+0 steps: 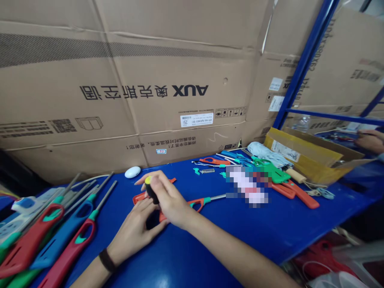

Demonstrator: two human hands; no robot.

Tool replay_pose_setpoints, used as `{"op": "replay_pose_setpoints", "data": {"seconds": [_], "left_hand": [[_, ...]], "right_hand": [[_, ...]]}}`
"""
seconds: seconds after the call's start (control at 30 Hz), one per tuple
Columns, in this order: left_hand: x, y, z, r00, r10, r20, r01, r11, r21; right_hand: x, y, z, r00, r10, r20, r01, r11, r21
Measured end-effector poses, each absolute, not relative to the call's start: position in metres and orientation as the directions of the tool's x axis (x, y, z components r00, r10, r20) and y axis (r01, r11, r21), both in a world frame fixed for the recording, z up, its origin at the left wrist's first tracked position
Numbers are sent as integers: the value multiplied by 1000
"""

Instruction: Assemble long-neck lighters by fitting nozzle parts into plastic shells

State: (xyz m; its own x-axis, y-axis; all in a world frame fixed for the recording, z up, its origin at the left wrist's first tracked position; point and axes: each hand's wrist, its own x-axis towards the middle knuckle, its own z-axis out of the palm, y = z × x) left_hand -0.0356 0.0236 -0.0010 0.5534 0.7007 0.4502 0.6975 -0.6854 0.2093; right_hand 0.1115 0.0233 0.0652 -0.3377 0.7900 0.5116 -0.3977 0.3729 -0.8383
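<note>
My right hand (pixel 168 198) is closed round a screwdriver (pixel 151 189) with a black handle and yellow cap, held upright over a red long-nosed lighter (pixel 196 203) lying on the blue table (pixel 228 236). My left hand (pixel 136 230) rests on the table just below it, its fingers curled against the lighter's red body. The lighter's teal trigger and metal nozzle stick out to the right of my hands.
A row of red, blue and green lighters (pixel 54 236) lies at the left. A white oval object (pixel 132 172) sits near the cardboard wall (pixel 144 92). Loose lighter parts (pixel 270 172) and an open cardboard box (pixel 315 158) are at the right. Another person's hand (pixel 370 141) shows far right.
</note>
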Motion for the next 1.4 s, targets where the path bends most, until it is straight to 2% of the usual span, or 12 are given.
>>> {"op": "replay_pose_setpoints", "data": {"seconds": [0.07,0.2,0.4,0.5,0.63,0.87,0.93,1.07,1.17,1.3,1.4], "left_hand": [[-35,23,0,545,698,464,697,-685,212],[-35,22,-1,535,687,491,688,-692,219],[-38,23,-2,513,717,472,716,-661,226],[-37,23,-1,514,714,475,711,-665,229],[-35,23,1,521,697,492,692,-683,234],[-37,23,2,502,721,478,711,-658,246],[-37,22,3,504,719,478,708,-662,248],[-35,20,4,505,722,473,702,-662,261],[-35,21,3,493,719,490,693,-665,278],[-37,22,2,469,731,495,705,-648,289],[-39,23,1,468,736,490,705,-645,296]], "right_hand": [[109,23,66,-285,790,543,-382,426,-820],[101,20,66,-242,822,515,-504,347,-791],[109,20,66,-389,788,478,-413,314,-855],[109,21,65,-343,793,503,-394,365,-844],[104,18,64,-254,838,483,-452,339,-825],[110,21,65,-322,805,498,-327,399,-857],[109,26,64,-296,802,519,-371,404,-836],[98,29,59,-272,825,496,-553,288,-782],[96,24,58,-237,847,476,-496,316,-809],[106,18,62,-366,791,491,-437,320,-841],[109,20,65,-366,777,513,-424,351,-835]]}}
